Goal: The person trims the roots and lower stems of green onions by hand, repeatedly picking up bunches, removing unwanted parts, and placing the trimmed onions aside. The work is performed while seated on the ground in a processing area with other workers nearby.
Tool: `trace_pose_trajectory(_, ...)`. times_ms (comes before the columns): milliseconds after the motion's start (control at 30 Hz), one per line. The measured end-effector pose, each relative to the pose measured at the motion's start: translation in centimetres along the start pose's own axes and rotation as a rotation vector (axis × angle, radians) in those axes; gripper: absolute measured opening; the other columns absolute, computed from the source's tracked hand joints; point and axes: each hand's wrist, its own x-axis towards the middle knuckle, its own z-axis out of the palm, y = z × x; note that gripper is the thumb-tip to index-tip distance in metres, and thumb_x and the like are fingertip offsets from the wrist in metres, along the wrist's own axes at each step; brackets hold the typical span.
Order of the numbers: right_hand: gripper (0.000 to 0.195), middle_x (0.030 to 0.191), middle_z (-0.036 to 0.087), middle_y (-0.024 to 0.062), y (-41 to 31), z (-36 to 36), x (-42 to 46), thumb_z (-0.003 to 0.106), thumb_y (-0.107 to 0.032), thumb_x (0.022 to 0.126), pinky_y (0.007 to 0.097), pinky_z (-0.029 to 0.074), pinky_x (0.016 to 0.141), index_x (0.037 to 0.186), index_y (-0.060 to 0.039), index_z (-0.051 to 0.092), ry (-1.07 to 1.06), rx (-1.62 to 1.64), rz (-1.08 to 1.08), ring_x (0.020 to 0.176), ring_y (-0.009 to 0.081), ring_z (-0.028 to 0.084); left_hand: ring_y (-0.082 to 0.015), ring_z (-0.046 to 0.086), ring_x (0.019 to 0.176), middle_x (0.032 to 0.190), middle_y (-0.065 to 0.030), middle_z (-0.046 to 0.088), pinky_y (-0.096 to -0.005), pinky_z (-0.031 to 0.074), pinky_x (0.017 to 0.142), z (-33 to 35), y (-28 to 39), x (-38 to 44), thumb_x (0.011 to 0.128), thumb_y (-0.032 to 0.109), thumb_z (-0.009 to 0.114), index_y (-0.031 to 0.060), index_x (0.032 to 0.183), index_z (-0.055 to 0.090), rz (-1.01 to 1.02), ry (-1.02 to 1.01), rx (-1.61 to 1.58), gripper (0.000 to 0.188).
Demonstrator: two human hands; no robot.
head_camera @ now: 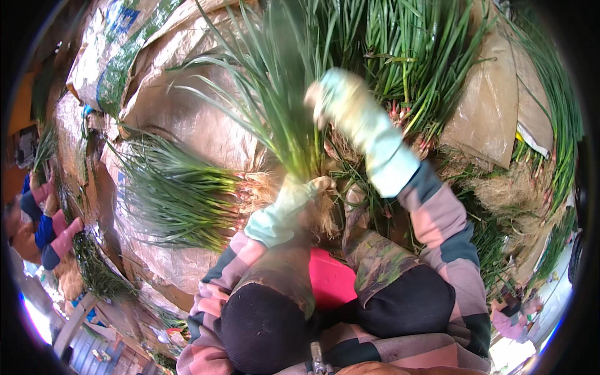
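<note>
My left hand (295,197), in a pale green glove, grips a bunch of green onions (300,154) low on the stalks, with the roots hanging below and the leaves standing up and away. My right hand (328,96), gloved too and blurred by motion, is raised just right of the leaves; its fingers are not clear, and whether it holds anything cannot be told. Left of my left hand lies a pile of green onions (187,197) with its roots towards me. Beyond my right hand lies a larger pile of green onions (408,61).
Brown woven plastic sheets (197,112) cover the ground. More green onions (558,117) lie at the far right, near a mass of roots (506,192). Loose green leaves (483,239) are beside my right knee. A person (42,215) sits at the far left, another person (515,318) at the lower right.
</note>
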Motion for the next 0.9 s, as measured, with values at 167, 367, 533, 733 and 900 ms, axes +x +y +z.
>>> trace_pose_trajectory(167, 0.027, 0.083, 0.062, 0.0087, -3.3, -18.3, 4.9, 0.051, -0.022, 0.092, 0.0312, 0.053, 0.071, 0.109, 0.0002, 0.055, 0.603, 0.52, -0.286, 0.072, 0.0193, 0.062, -0.0152, 0.06, 0.072, 0.091, -0.0067, 0.061, -0.0275, 0.051, 0.059, -1.2, 5.5, -4.5, 0.077, 0.02, 0.07, -0.0001, 0.118, 0.05, 0.072, 0.139, -0.124, 0.049)
trace_pose_trajectory(367, 0.03, 0.091, 0.066, 0.0088, -2.3, -15.0, -2.4, 0.057, -0.029, 0.089, 0.0296, 0.055, 0.067, 0.108, -0.0062, 0.058, 0.503, -0.064, 0.083, 0.075, 0.0162, 0.065, -0.0078, 0.042, 0.063, 0.072, 0.0058, 0.042, -0.0308, 0.044, 0.07, -3.4, 10.8, -6.1, 0.086, 0.022, 0.061, 0.0075, 0.115, 0.049, 0.547, 0.229, -0.545, 0.035)
trace_pose_trajectory(533, 0.049, 0.106, 0.062, 0.0132, 3.7, -3.1, -0.2, 0.065, -0.038, 0.081, 0.033, 0.05, 0.08, 0.116, -0.006, 0.051, 0.112, -0.786, 0.409, 0.09, 0.0231, 0.062, -0.0114, 0.049, 0.069, 0.077, 0.0034, 0.049, -0.0324, 0.047, 0.077, -4.0, 12.1, -3.7, 0.087, 0.017, 0.058, 0.0074, 0.118, 0.047, 0.519, 0.183, -0.975, 0.035)
trace_pose_trajectory(733, 0.029, 0.079, 0.059, 0.0052, 5.4, -7.3, -0.4, 0.066, -0.017, 0.083, 0.0258, 0.047, 0.054, 0.105, -0.001, 0.057, 0.013, 0.07, 0.53, 0.061, 0.0114, 0.053, -0.0115, 0.05, 0.066, 0.081, -0.0003, 0.052, -0.0323, 0.048, 0.078, -2.4, 7.0, -2.0, 0.089, 0.018, 0.056, 0.0003, 0.131, 0.039, 0.162, 0.273, -0.526, 0.048)
trace_pose_trajectory(900, 0.027, 0.083, 0.064, 0.0013, 5.2, -8.7, -8.0, 0.067, -0.021, 0.082, 0.0175, 0.039, 0.046, 0.102, -0.0033, 0.06, 0.039, 0.125, 0.665, 0.054, 0.0056, 0.051, -0.0116, 0.057, 0.071, 0.084, -0.0028, 0.06, -0.0236, 0.05, 0.062, -0.4, 4.9, -1.5, 0.087, 0.016, 0.06, 0.0009, 0.118, 0.054, -0.102, 0.279, -0.32, 0.035)
